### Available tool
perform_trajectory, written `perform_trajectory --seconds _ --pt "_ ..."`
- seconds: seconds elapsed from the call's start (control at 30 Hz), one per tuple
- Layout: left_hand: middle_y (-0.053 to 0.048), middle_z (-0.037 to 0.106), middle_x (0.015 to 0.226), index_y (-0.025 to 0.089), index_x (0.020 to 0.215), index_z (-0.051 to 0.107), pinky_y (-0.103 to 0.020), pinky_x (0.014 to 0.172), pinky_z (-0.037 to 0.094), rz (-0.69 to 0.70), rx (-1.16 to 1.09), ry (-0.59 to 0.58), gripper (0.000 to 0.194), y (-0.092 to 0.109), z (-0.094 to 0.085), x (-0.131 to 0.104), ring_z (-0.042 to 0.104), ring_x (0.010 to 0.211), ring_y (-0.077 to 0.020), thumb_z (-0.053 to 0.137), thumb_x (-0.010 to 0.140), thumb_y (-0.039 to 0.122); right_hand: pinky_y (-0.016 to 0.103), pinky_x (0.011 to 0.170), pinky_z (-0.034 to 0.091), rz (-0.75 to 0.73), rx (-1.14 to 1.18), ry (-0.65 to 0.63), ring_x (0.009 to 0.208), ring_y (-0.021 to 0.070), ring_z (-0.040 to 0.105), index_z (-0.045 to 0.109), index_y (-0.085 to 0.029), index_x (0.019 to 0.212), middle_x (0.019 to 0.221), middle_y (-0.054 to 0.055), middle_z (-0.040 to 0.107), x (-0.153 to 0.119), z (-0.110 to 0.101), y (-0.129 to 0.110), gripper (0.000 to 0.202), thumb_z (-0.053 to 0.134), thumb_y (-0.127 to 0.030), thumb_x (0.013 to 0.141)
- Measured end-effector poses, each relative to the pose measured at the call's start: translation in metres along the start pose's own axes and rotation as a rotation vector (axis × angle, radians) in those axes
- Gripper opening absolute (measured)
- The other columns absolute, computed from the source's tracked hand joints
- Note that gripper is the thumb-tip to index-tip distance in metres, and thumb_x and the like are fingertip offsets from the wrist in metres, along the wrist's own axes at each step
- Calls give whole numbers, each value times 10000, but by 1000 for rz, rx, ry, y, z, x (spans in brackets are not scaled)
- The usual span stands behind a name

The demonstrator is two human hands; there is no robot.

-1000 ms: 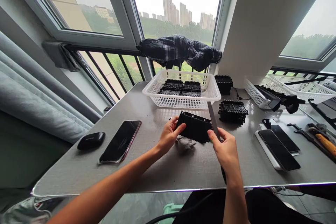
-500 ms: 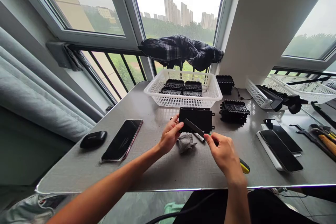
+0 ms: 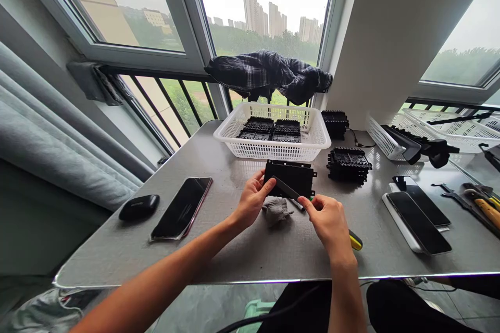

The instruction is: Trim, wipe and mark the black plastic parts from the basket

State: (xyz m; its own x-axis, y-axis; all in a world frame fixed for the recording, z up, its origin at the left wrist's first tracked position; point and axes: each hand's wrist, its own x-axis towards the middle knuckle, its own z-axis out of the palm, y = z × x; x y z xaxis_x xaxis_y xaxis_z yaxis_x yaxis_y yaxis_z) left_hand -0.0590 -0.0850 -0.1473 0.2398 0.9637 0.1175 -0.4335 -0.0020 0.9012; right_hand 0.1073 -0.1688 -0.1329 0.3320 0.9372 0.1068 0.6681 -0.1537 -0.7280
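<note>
My left hand (image 3: 251,200) is closed on the left edge of a black rectangular plastic part (image 3: 296,171), thumb in front, holding it tilted up above the table. Small tabs stick out from the part's right side. Closed around a flat file (image 3: 287,188) is my right hand (image 3: 327,222); the yellow and black handle end shows behind the wrist. The file's dark blade lies slantwise across the face of the part, its tip by my left thumb. Below the part sit a crumpled grey cloth (image 3: 276,211) and a pen (image 3: 298,205), partly hidden.
A white basket (image 3: 273,153) with black plastic parts stands behind my hands. Stacked black parts (image 3: 349,165) are right of it. Phones (image 3: 420,222) and tools (image 3: 482,203) lie at right; another phone (image 3: 183,208) and a black case (image 3: 139,208) lie at left.
My right hand and the file have shifted left along the part, bringing the tip to my left thumb. The black part has moved slightly left.
</note>
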Motion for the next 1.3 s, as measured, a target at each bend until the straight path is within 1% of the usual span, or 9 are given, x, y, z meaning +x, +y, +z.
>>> perform_trajectory --seconds 0.1,0.23,0.57,1.0,1.3 --pt "-39 749 893 174 1012 654 -319 929 495 15 3 10 396 1 0 0 687 870 -183 808 686 338 269 536 301 21 45 -11 510 153 491 545 -213 526 517 17 594 -1 0 -1 511 555 -633 817" --pt "-30 747 878 181 1008 655 -300 913 498 46 11 18 385 0 -2 -1 686 849 -169 807 688 333 265 530 312 34 85 -26 502 154 502 540 -209 511 500 18 596 -3 -1 -3 544 559 -674 793" --pt "-55 744 929 164 1029 642 -300 880 513 87 72 0 370 0 -3 -3 689 862 -179 776 726 329 259 510 311 22 86 -40 490 143 502 554 -204 516 498 18 595 -6 -3 -2 571 535 -703 794" --pt "-66 742 969 161 1021 639 -313 900 505 78 57 -11 348 1 -1 -5 687 934 -205 770 737 315 269 501 311 -28 78 -47 488 146 497 536 -199 514 499 31 585 -4 -6 0 613 488 -744 791" --pt "-63 744 981 166 1030 647 -285 894 496 62 50 -45 339 -1 -4 -3 686 923 -189 767 744 302 260 493 303 2 80 -60 489 142 485 541 -196 525 512 27 587 -7 -11 -2 607 496 -740 792"
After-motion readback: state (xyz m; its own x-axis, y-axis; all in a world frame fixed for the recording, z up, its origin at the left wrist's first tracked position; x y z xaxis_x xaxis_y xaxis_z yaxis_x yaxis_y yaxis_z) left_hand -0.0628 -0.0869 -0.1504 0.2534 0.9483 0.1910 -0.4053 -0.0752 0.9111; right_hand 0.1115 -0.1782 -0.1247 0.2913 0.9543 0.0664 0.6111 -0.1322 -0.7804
